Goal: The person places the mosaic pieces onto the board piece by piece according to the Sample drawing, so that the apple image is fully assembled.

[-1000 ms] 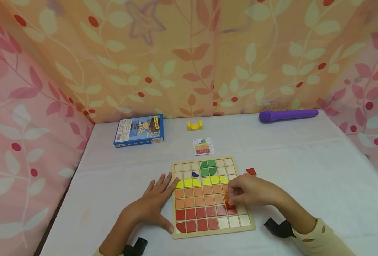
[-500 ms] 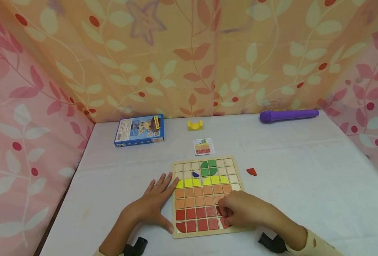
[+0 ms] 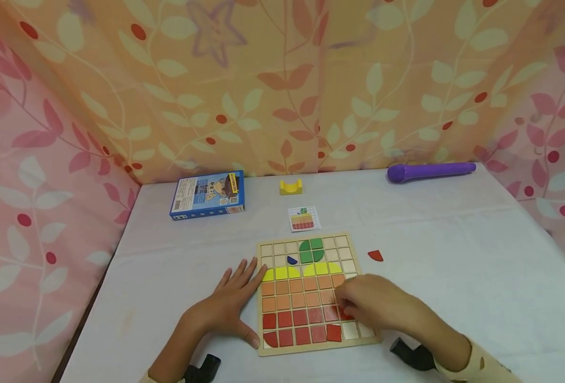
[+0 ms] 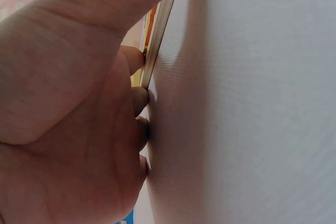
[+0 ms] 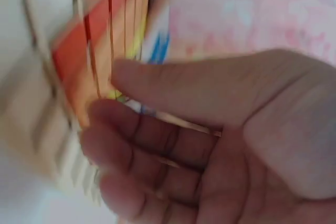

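A wooden grid board (image 3: 319,349) holds rows of coloured tiles in red, orange, yellow and green. My left hand (image 3: 225,311) lies with fingers spread along the board's left edge; thumb and forefinger touch its frame. My right hand (image 3: 375,300) hovers over the right side of the board. In the right wrist view its fingers are loosely bent, with a gap to the thumb and nothing between them. A red square tile (image 3: 333,333) sits slightly askew in the bottom row. Part of the board's right side is hidden beneath the right hand.
One red rounded tile (image 3: 375,256) lies on the white cloth right of the board. Behind the board are a small pattern card (image 3: 304,218), a yellow stand (image 3: 291,187), a blue box (image 3: 208,195) and a purple microphone-shaped object (image 3: 430,173). Patterned curtains enclose the table.
My right hand brought a red square tile down to the bottom row and let it go there, then moved up and away from it. The left hand stayed in place.
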Demonstrator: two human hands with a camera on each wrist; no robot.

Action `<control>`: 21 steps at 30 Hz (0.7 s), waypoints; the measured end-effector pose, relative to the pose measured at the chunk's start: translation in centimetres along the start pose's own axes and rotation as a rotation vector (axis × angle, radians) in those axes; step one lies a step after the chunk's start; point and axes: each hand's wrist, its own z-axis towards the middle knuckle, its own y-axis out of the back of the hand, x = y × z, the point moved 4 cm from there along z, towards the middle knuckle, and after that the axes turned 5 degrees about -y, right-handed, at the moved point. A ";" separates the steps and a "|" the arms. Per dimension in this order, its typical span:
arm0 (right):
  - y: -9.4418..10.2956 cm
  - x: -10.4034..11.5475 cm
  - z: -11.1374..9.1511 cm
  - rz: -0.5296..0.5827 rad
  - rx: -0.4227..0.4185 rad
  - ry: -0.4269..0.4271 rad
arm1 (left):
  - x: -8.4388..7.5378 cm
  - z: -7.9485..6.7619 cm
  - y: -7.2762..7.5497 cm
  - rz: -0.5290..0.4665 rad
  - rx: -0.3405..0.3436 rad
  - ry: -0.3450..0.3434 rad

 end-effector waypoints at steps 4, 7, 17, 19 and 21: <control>2.7 -3.7 0.0 -0.093 -0.155 -0.158 | 0.0 0.0 0.1 -0.001 -0.004 -0.005; 3.3 -6.7 0.4 -0.146 -0.195 -0.285 | 0.0 0.0 0.1 -0.002 -0.005 -0.007; 2.9 -9.0 0.7 -0.070 -0.119 -0.145 | 0.0 -0.1 0.0 -0.004 -0.001 -0.002; 3.0 -8.9 0.6 -0.026 -0.100 -0.106 | -0.1 -0.1 0.1 -0.005 -0.003 -0.001; 3.1 -8.8 0.5 -0.008 -0.079 -0.107 | -0.2 -0.1 0.1 -0.004 -0.005 -0.001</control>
